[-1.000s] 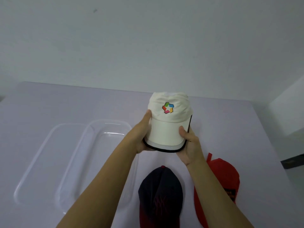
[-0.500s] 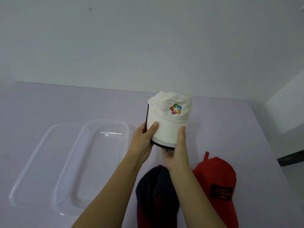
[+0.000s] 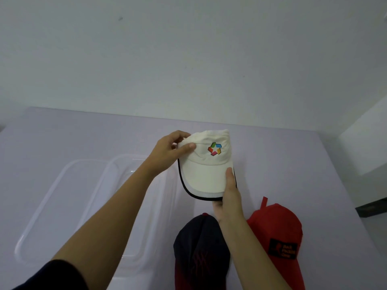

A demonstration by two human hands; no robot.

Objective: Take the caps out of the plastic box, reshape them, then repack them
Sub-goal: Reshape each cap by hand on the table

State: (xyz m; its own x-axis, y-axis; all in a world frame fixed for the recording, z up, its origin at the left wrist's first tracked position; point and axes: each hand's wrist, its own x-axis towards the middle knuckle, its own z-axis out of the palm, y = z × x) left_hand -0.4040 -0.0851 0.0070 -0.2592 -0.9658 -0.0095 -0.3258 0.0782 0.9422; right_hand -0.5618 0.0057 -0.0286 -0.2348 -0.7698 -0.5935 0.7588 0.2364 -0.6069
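left hand [image 3: 167, 150] pinching crown edge of white cap [image 3: 206, 166], right hand [image 3: 229, 195] gripping its brim, cap held above table [image 3: 293, 164], dark cap [image 3: 201, 252] and red cap [image 3: 276, 237] below, clear plastic box [image 3: 117, 206] left, lid [image 3: 52, 206] beside it

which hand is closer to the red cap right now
Right. The right hand holds the brim of the white cap close beside the red cap; the left hand pinches the crown, farther up and left.
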